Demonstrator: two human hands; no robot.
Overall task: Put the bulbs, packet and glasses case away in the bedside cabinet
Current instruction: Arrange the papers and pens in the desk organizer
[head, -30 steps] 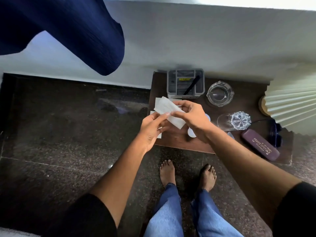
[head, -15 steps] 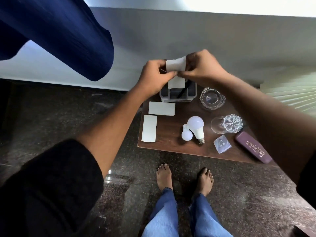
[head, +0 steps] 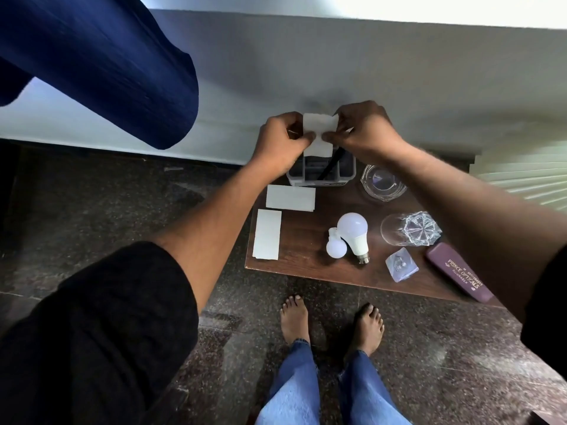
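Observation:
Both my left hand (head: pixel 280 142) and my right hand (head: pixel 366 130) pinch a folded white paper slip (head: pixel 319 134) above the grey organiser box (head: pixel 322 171) at the back of the wooden cabinet top (head: pixel 306 240). On the top lie a large white bulb (head: pixel 354 233) and, touching it, a small white bulb (head: pixel 336 246). A clear plastic packet (head: pixel 401 265) lies to their right. The maroon glasses case (head: pixel 458 271) sits at the right front edge, partly under my right forearm.
Two more white paper slips (head: pixel 290 197) (head: pixel 267 234) lie at the cabinet top's left side. A glass ashtray (head: pixel 383 182) and a tipped cut-glass tumbler (head: pixel 411 230) stand at the right. A dark blue cloth (head: pixel 101 62) hangs at upper left. My bare feet (head: pixel 331 323) stand on the stone floor.
Both hands rose with the paper slip from the cabinet's left side to above the organiser box, uncovering the bulbs. Over the last half second they barely moved.

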